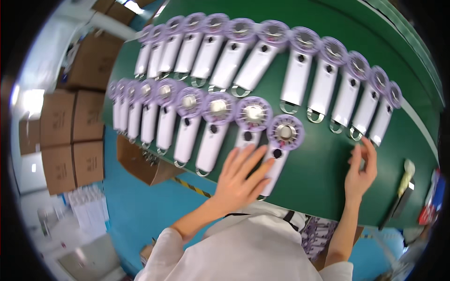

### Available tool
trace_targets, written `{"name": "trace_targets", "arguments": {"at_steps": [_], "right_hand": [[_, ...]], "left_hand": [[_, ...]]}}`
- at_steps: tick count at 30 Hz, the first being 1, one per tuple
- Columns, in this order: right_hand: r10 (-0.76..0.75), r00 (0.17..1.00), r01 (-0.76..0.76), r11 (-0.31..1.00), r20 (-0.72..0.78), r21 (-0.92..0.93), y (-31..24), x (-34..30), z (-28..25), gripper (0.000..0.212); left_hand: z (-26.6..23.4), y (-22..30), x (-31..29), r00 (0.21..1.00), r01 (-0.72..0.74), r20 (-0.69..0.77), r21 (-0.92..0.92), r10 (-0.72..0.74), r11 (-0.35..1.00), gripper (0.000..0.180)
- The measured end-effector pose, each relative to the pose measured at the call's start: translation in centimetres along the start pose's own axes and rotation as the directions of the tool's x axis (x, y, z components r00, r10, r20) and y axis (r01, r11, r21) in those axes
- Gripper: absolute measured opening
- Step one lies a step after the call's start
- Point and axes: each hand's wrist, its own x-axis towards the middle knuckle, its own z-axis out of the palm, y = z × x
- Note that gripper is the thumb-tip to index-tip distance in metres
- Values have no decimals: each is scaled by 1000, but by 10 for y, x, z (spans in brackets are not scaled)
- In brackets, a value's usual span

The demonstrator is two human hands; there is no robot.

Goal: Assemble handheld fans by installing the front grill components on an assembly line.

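Two rows of small handheld fans lie on a green table, each with a round purple head, a white handle and a metal loop. My left hand (pixel 241 178) lies with fingers spread over the lower handles of the two rightmost fans in the near row, touching the end fan (pixel 280 161) and its neighbour (pixel 253 114). It grips neither. My right hand (pixel 362 171) is at the right, just below the loops of the far row, close to a fan (pixel 365 112) there. Its fingers are loosely bent and slightly blurred, with nothing visible between them.
On the table's right (pixel 323 187) lie a dark tool (pixel 401 201) and a pale yellow item (pixel 406 178). Red and blue things (pixel 433 196) sit at the right edge. An open carton (pixel 140 161) stands below the left edge, and stacked cartons (pixel 72 136) stand farther left.
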Motion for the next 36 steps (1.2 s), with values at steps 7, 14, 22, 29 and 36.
{"name": "trace_targets", "arguments": {"at_steps": [7,14,22,29,36], "right_hand": [[-95,956,66,991,278,112,-46,-50,28,27],[-287,892,216,949,350,229,-80,-71,72,47],[-359,902,316,928,240,200,-71,-75,82,42],[-351,919,330,934,177,141,-54,-78,52,45],[-239,970,235,970,48,67,-25,-63,11,32]], "left_hand": [[-1,9,-3,998,48,-44,-44,-50,998,49],[0,1,5,999,39,-26,17,-39,999,44],[9,-8,3,999,-33,28,119,30,992,40],[-1,10,7,995,23,-95,155,-8,988,34],[-1,3,27,980,70,-193,157,-38,985,29]]}}
